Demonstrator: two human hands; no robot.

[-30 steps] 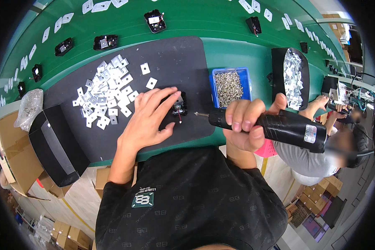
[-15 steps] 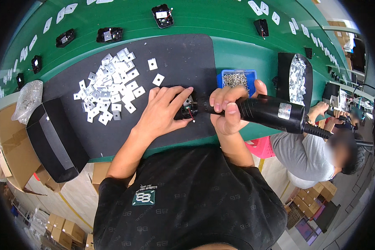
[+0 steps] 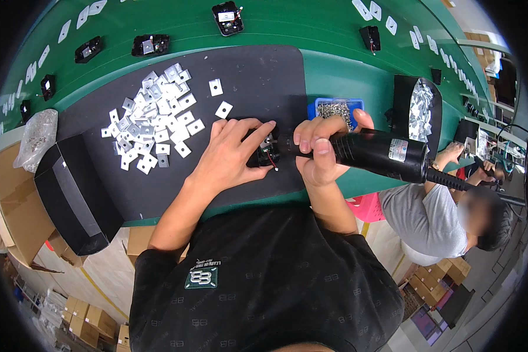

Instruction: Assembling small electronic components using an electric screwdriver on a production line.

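Observation:
My left hand point(image 3: 232, 151) is closed round a small black plastic housing point(image 3: 268, 154) on the dark mat, with a thin red wire and a white plug at its edge. In my right hand point(image 3: 324, 148) lies a black corded electric screwdriver point(image 3: 381, 154), held level with its tip pointing left at the housing. The hands and the tool hide the exact contact point. Left of my left hand spreads a heap of silvery square metal plates with holes point(image 3: 155, 117). Two loose plates point(image 3: 223, 110) lie nearer to the hand.
Behind my right hand stands a blue tray of screws point(image 3: 334, 109). A black box of metal pieces point(image 3: 419, 111) is farther right, an open black box point(image 3: 76, 196) at left. Black housings point(image 3: 227, 19) and white pieces sit on the green conveyor. A co-worker point(image 3: 431, 217) works at right.
The housings on the conveyor have shifted slightly left. My hands, the screwdriver and the held housing stay nearly in place. The co-worker's hands have moved a little.

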